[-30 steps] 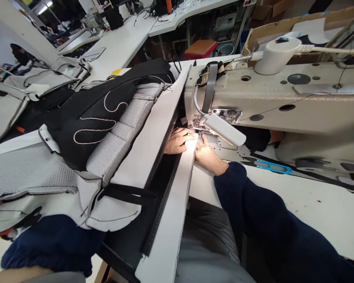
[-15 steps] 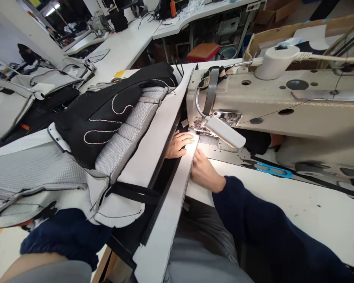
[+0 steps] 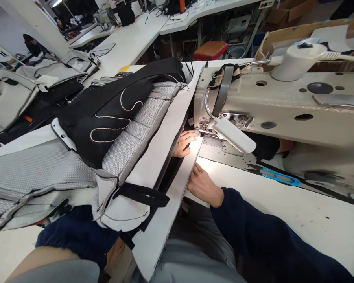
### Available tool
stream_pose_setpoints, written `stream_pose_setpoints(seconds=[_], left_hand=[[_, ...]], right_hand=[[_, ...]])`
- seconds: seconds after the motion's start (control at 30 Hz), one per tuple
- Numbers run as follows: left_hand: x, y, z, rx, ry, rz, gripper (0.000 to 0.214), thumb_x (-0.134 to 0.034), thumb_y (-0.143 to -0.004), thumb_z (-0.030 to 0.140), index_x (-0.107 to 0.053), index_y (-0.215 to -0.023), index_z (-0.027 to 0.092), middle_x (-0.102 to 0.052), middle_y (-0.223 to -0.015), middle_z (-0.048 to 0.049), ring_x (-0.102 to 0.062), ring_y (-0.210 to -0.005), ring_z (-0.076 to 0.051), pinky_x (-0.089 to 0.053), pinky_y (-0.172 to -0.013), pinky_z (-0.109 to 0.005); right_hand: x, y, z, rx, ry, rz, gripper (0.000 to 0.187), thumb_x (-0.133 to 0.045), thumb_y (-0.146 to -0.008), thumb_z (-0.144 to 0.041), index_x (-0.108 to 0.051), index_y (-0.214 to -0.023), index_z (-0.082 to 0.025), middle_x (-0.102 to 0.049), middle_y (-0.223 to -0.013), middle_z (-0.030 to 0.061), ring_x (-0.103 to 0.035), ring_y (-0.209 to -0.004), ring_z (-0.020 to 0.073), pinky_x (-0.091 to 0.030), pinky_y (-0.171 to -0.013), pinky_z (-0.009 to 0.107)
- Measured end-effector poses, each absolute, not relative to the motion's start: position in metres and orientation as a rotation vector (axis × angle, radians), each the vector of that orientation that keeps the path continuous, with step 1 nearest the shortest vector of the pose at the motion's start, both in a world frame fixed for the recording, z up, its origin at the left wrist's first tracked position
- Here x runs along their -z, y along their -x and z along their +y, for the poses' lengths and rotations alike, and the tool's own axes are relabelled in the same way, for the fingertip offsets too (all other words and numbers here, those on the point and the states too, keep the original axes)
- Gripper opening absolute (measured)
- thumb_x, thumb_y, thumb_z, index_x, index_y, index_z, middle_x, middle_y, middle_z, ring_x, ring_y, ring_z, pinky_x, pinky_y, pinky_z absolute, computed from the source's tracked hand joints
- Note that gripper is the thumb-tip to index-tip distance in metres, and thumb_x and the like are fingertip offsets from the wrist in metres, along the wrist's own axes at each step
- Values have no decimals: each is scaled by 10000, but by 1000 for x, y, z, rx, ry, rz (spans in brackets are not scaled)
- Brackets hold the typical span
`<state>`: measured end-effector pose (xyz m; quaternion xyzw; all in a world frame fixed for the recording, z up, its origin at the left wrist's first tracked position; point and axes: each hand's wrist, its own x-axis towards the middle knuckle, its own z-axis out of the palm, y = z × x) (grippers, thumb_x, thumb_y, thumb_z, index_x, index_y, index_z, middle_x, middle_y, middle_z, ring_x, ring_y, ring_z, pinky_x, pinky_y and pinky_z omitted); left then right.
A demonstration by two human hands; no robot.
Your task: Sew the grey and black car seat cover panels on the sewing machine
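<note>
A grey and black seat cover (image 3: 115,125) lies bunched over my left arm, its long pale grey edge strip (image 3: 179,173) running toward the needle of a beige sewing machine (image 3: 271,102). My left hand (image 3: 185,142) rests on the strip just before the presser foot, fingers curled down onto the fabric. My right hand (image 3: 202,184) grips the strip's right edge nearer to me, fingers tucked under it. The machine's small lamp (image 3: 233,135) lights the spot between both hands.
A blue thread snip (image 3: 280,177) lies on the white table (image 3: 297,212) under the machine arm. More grey seat covers (image 3: 26,82) sit on benches at the left. A red stool (image 3: 211,50) and a cardboard box (image 3: 286,35) stand behind.
My right hand has slid back along the strip's edge toward me, away from the needle. My left hand has stayed by the presser foot.
</note>
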<state>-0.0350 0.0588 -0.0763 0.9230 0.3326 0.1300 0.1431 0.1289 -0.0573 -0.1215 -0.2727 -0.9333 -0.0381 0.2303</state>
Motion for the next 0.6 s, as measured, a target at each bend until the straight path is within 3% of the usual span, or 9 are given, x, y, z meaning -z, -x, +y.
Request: stream_pose_setpoints(seconds=[0.1,0.2,0.37,0.5,0.6], left_hand=[[77,32,70,-407,-2674,972,412,-485,-764,208,-561,-1167,177,-572,-1385,-101,-484,-1337,-267,-256,-1219,-485],[79,31,82,-397,-2680,975,407,-491,-782,227,-569,-1177,172,-597,-1337,-103,-519,-1282,-265,-296,-1212,-454],[76,32,70,-328,-2589,1043,451,-501,-827,238,-565,-1263,146,-508,-1462,-97,-425,-1390,-285,-218,-1252,-497],[70,39,50,-176,-2454,1086,608,-526,-902,415,-444,-1442,148,-350,-1586,-85,-243,-1495,-344,-89,-1235,-632],[71,48,51,-140,-2542,1022,693,-529,-908,507,-393,-1496,166,-312,-1605,-85,-213,-1509,-331,-38,-1245,-610]], right_hand=[[119,-133,-46,167,734,-2541,236,-566,-785,-3,-695,-675,-169,-673,-797,115,-557,-876,273,-472,-834,428],[110,-143,-35,176,752,-2543,239,-525,-854,-40,-691,-718,-146,-672,-789,127,-576,-826,250,-490,-809,404],[90,-191,-29,128,843,-2334,253,-433,-952,-122,-678,-993,-173,-727,-985,79,-638,-981,208,-437,-1018,415],[89,-231,-20,338,1374,-2069,291,-477,-959,-224,-625,-1170,-87,-655,-1223,210,-551,-1214,333,-351,-1081,541],[98,-236,-20,317,1542,-2217,397,-444,-985,-259,-556,-1274,-12,-572,-1324,298,-456,-1309,426,-259,-1077,690]])
